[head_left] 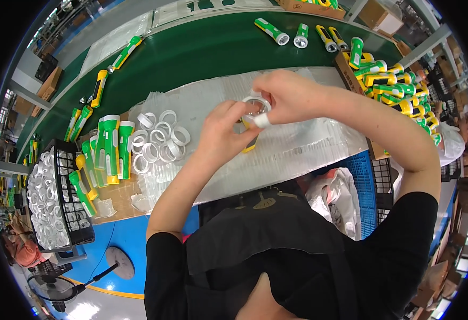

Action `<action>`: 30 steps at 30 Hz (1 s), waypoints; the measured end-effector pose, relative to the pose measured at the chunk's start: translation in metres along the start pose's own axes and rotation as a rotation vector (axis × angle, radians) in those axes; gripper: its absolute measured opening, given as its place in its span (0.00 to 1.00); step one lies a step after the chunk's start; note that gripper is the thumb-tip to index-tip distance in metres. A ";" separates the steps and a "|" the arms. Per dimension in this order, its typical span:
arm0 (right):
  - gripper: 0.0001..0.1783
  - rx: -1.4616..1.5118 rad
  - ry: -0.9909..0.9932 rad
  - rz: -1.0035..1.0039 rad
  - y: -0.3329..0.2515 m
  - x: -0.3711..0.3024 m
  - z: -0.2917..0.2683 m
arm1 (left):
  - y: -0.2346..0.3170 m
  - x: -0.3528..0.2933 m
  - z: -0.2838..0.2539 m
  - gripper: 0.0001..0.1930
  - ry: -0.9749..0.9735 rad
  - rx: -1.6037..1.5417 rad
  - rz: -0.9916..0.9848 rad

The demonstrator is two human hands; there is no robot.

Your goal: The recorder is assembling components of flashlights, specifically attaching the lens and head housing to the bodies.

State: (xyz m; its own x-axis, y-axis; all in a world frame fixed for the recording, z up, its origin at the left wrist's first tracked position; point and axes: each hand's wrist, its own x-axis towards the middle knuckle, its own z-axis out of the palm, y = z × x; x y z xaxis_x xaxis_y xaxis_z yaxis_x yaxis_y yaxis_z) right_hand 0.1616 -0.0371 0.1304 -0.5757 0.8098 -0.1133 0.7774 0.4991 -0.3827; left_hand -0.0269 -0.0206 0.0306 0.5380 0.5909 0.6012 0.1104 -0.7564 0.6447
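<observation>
Left hand (224, 130): fingers curled narrow against the round head of a flashlight (250, 144).
Right hand (287, 98): thumb and fingers gripping a smooth white ring (262, 120) at that head.
Flashlight's place: between both hands, above the sheet (228, 178); yellow body, mostly hidden.
Loose rings (180, 135): about 11, white, hollow, overlapping.
Belt flashlights (301, 36): 4 at far right.
Sheet: creased, translucent.
Belt (191, 58): smooth, green.
Room: blue floor (103, 237), 1 fan (120, 262).

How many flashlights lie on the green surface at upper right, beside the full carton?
4: a green flashlight, another green one beside it, then a yellow flashlight and its twin nearest the carton, which may hide more.
</observation>
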 end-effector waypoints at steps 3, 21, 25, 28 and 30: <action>0.17 -0.089 0.098 0.380 -0.005 0.004 0.006 | -0.003 0.003 0.003 0.19 0.004 0.031 -0.016; 0.31 -0.363 -0.099 0.413 -0.011 0.006 0.002 | -0.006 0.001 0.002 0.18 -0.029 -0.003 -0.016; 0.28 -0.063 0.367 -0.098 0.026 -0.008 0.016 | -0.006 0.006 0.003 0.18 -0.024 -0.063 -0.038; 0.26 -0.034 0.236 -0.162 0.029 -0.011 0.020 | -0.009 0.007 0.005 0.17 -0.019 -0.073 -0.008; 0.21 -0.062 0.208 0.066 0.020 -0.011 0.020 | -0.020 0.000 0.007 0.24 -0.061 -0.082 0.022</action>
State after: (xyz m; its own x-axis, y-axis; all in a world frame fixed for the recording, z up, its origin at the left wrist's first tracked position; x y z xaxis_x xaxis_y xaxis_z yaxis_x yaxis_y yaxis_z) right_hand 0.1783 -0.0421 0.1055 -0.4635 0.8842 0.0580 0.8294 0.4559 -0.3229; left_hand -0.0234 -0.0070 0.0149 0.5894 0.5547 0.5874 0.0307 -0.7419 0.6698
